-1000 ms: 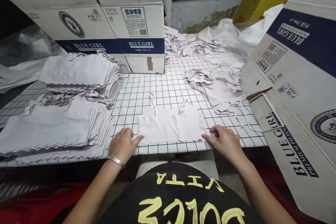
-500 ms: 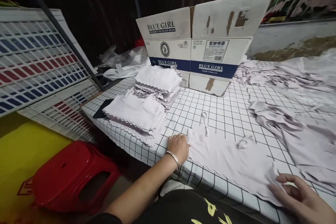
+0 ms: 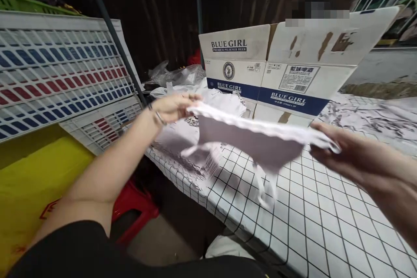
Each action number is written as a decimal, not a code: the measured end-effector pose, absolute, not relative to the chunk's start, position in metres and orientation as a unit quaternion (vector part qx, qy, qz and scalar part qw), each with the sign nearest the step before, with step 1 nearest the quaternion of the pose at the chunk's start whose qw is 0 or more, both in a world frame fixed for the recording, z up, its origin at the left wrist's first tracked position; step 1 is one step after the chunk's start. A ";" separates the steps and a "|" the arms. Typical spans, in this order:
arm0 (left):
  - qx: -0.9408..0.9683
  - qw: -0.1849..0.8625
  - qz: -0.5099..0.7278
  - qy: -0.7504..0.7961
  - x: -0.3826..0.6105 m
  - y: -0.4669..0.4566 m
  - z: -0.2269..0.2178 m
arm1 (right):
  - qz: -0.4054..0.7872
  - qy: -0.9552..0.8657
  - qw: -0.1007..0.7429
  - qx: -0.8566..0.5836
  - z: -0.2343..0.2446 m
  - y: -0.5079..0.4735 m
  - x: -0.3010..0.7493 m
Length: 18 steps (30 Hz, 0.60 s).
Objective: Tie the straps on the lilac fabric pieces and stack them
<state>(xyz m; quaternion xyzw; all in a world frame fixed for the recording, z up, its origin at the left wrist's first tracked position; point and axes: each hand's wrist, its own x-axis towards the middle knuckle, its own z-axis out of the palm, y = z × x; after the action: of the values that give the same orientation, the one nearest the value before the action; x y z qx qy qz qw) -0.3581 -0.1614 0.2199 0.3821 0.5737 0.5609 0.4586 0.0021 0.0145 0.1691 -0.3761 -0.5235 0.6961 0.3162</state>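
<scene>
A pale lilac camisole [image 3: 250, 141] is stretched between my two hands above the table, wavy hem up and thin straps hanging down. My left hand [image 3: 176, 107], with a bracelet on its wrist, pinches one end of the hem over the piles. The other end is gripped by my right hand [image 3: 342, 152], which is blurred by motion. Below and behind the camisole lies a pile of folded pale garments [image 3: 172, 139], partly covered by it. A second folded pile [image 3: 228, 100] sits farther back, against the carton.
A large white and blue carton [image 3: 293, 78] stands behind the piles. The table has a checked cloth [image 3: 293, 221]. More loose pale fabric [image 3: 361, 115] lies at the back right. At left are plastic crates [image 3: 58, 69], a red stool [image 3: 133, 208] and a yellow surface [image 3: 42, 186].
The camisole was lying flat on the table; both hands have lifted it and carried it left toward the piles. The view has turned somewhat left.
</scene>
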 end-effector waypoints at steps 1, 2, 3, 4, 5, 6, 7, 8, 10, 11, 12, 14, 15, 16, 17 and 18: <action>0.379 0.420 0.573 0.593 -0.381 -0.160 0.237 | 0.708 -0.522 0.314 -0.358 0.185 0.019 -0.028; 0.368 0.384 0.582 0.615 -0.404 -0.159 0.250 | 0.719 -0.516 0.319 -0.340 0.198 0.022 -0.058; 0.352 0.351 0.590 0.637 -0.425 -0.158 0.259 | 0.735 -0.501 0.332 -0.313 0.208 0.023 -0.085; 0.336 0.324 0.590 0.658 -0.446 -0.158 0.264 | 0.746 -0.503 0.330 -0.285 0.212 0.022 -0.110; 0.320 0.305 0.584 0.681 -0.464 -0.160 0.264 | 0.753 -0.511 0.321 -0.260 0.212 0.018 -0.133; 0.304 0.294 0.571 0.704 -0.480 -0.163 0.258 | 0.760 -0.520 0.305 -0.242 0.206 0.012 -0.152; 0.288 0.289 0.552 0.728 -0.494 -0.168 0.248 | 0.765 -0.530 0.282 -0.232 0.196 0.004 -0.167; 0.273 0.287 0.526 0.753 -0.504 -0.174 0.234 | 0.771 -0.535 0.259 -0.230 0.182 -0.006 -0.179; 0.246 0.290 0.469 0.798 -0.515 -0.189 0.198 | 0.788 -0.527 0.208 -0.241 0.146 -0.028 -0.194; 0.237 0.292 0.441 0.815 -0.517 -0.196 0.179 | 0.796 -0.520 0.182 -0.250 0.128 -0.040 -0.198; 0.230 0.295 0.420 0.827 -0.517 -0.204 0.161 | 0.803 -0.515 0.152 -0.258 0.110 -0.051 -0.200; 0.221 0.295 0.390 0.844 -0.517 -0.217 0.131 | 0.808 -0.508 0.109 -0.279 0.081 -0.071 -0.200; 0.217 0.290 0.381 0.851 -0.517 -0.223 0.121 | 0.807 -0.508 0.095 -0.286 0.070 -0.078 -0.200; 0.214 0.281 0.372 0.859 -0.516 -0.227 0.115 | 0.806 -0.510 0.085 -0.290 0.062 -0.084 -0.200; 0.213 0.268 0.363 0.867 -0.514 -0.231 0.112 | 0.802 -0.516 0.075 -0.291 0.055 -0.087 -0.202; 0.216 0.251 0.355 0.874 -0.511 -0.234 0.112 | 0.795 -0.529 0.064 -0.290 0.050 -0.089 -0.204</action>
<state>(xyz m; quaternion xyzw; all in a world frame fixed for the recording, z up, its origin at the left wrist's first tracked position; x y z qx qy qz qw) -0.5105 -0.2336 0.1120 0.2158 0.8745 0.3546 0.2509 -0.2039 -0.0890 0.0499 -0.2904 -0.5290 0.7949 0.0636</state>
